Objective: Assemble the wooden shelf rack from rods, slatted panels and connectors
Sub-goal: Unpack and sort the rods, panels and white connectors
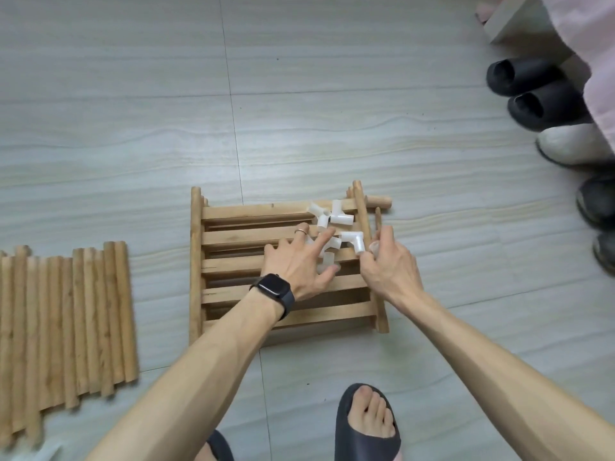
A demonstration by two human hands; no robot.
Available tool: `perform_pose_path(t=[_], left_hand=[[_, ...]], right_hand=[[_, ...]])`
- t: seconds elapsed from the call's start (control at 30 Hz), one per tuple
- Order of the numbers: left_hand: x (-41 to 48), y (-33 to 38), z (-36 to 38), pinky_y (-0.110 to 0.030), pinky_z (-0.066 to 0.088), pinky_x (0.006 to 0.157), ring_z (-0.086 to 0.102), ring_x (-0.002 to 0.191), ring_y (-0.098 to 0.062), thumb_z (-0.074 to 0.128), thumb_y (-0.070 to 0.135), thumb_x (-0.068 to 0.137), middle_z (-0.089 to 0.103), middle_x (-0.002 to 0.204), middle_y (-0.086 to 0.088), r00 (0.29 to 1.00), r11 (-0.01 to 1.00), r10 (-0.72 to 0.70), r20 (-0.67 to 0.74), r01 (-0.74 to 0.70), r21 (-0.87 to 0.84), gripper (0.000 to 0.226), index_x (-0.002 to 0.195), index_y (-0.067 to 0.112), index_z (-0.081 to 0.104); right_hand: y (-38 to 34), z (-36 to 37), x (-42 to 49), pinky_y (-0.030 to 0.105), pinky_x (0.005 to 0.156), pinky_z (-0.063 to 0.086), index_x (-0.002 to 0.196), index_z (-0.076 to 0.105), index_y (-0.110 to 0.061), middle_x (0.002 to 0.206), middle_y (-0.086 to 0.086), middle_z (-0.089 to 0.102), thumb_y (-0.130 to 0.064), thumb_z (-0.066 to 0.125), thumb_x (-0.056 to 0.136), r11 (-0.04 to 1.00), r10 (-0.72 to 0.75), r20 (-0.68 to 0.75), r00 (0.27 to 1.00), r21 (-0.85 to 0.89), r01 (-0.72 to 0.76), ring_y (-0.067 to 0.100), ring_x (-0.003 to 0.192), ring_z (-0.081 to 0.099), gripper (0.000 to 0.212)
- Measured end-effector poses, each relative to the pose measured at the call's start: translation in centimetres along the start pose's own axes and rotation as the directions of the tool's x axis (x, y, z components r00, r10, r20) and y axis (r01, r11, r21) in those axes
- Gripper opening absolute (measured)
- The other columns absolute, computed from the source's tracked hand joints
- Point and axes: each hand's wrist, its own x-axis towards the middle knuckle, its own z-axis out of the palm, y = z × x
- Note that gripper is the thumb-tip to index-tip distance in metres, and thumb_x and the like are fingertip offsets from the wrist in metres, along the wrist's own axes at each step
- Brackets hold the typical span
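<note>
A stack of slatted wooden panels (239, 261) lies on the floor in the middle of the view. Several white plastic connectors (332, 216) sit loose on its top right part. My left hand (299, 264) lies spread over some of the connectors, fingers straight and touching them. My right hand (389, 264) pinches a white elbow connector (354, 242) by its lower end, just above the panel's right rail. A short loose rod (377, 201) sticks out at the stack's top right corner. A row of wooden rods (66, 321) lies side by side at the left.
Several dark and pale slippers (539, 94) line the right edge beside a pink cloth (595, 44) and a pale furniture base (512, 21). My foot in a dark slipper (366, 424) stands just below the panels. Pale wood-look floor tiles (332, 94) stretch beyond the stack.
</note>
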Motion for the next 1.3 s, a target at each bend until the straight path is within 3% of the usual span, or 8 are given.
perform_pose_path(t=[0.13,0.3,0.43,0.53,0.67,0.9,1.13,1.3], left_hand=[[0.8,2.2,-0.1,-0.052,0.047,0.079,0.056,0.106,-0.043,0.050,0.077,0.083,0.031,0.150,-0.013,0.994,0.989,-0.105,0.001,0.104,0.103,0.072,0.139,0.037,0.029],[1.0,2.3,-0.6,-0.047,0.044,0.073,0.053,0.104,-0.042,0.058,0.061,0.086,0.036,0.141,-0.012,0.990,0.990,-0.142,0.015,0.142,0.021,0.055,0.131,0.037,0.036],[0.2,2.7,-0.9,-0.042,0.047,0.069,0.045,0.108,-0.037,0.062,0.046,0.087,0.038,0.140,-0.009,0.986,0.979,-0.164,-0.011,0.162,-0.121,0.042,0.123,0.036,0.043],[-0.2,2.3,-0.8,-0.039,0.043,0.062,0.045,0.107,-0.036,0.056,0.027,0.093,0.035,0.142,-0.009,0.989,0.982,-0.143,-0.029,0.138,-0.132,0.034,0.124,0.035,0.044],[-0.2,2.1,-0.9,-0.045,0.053,0.072,0.060,0.092,-0.042,0.050,0.012,0.093,0.037,0.133,-0.015,0.990,0.969,-0.139,0.030,0.142,-0.205,0.044,0.132,0.032,0.043],[-2.3,2.4,-0.5,-0.040,0.052,0.063,0.056,0.078,-0.033,0.056,0.013,0.092,0.045,0.101,-0.004,0.972,0.870,-0.194,-0.130,0.109,-0.480,0.024,0.111,0.027,0.052],[-10.2,-4.0,-3.3,-0.029,0.048,0.067,0.056,0.078,-0.016,0.064,0.017,0.087,0.050,0.099,0.004,0.911,0.792,-0.354,-0.212,0.172,-0.585,0.029,0.099,0.040,0.052],[-21.1,-10.6,-4.0,-0.034,0.055,0.067,0.061,0.076,-0.014,0.067,0.017,0.087,0.052,0.103,0.006,0.806,0.684,-0.558,-0.198,0.311,-0.660,0.028,0.094,0.040,0.054]], right_hand=[[-0.8,-1.1,2.5,0.042,0.071,0.040,0.140,0.035,-0.030,0.111,0.006,0.067,-0.047,0.048,0.092,0.909,-0.095,0.178,0.979,-0.385,0.158,0.040,0.098,0.065,0.052],[-2.7,-1.0,3.6,0.042,0.073,0.037,0.128,0.047,-0.027,0.124,0.011,0.062,-0.040,0.048,0.095,0.829,-0.085,0.237,0.968,-0.521,0.201,0.040,0.108,0.062,0.035],[-3.5,-0.1,2.5,0.042,0.067,0.037,0.118,0.046,-0.024,0.143,0.014,0.046,-0.023,0.053,0.091,0.842,-0.131,0.170,0.977,-0.501,0.200,0.045,0.095,0.064,0.029],[-3.0,0.5,1.3,0.042,0.064,0.037,0.118,0.046,-0.021,0.132,0.018,0.049,-0.024,0.052,0.094,0.870,-0.161,0.113,0.981,-0.454,0.195,0.045,0.086,0.064,0.026],[-2.2,1.4,0.0,0.041,0.065,0.038,0.124,0.047,-0.022,0.123,0.017,0.053,-0.025,0.048,0.097,0.889,-0.163,0.129,0.978,-0.411,0.202,0.044,0.087,0.063,0.028],[-1.9,0.6,-1.7,0.045,0.079,0.047,0.143,0.043,-0.031,0.105,0.010,0.054,-0.025,0.048,0.099,0.999,-0.042,-0.034,0.999,0.000,0.042,0.041,0.093,0.059,0.045],[-6.2,-1.8,-4.9,0.040,0.094,0.050,0.135,0.054,-0.032,0.129,0.003,0.062,-0.035,0.055,0.099,0.946,-0.322,0.050,0.946,0.048,0.320,0.027,0.116,0.059,0.036],[-15.3,-2.4,-8.0,0.039,0.093,0.051,0.136,0.051,-0.033,0.128,-0.001,0.064,-0.042,0.052,0.098,0.772,-0.597,0.314,0.738,-0.027,0.635,0.027,0.113,0.062,0.038]])
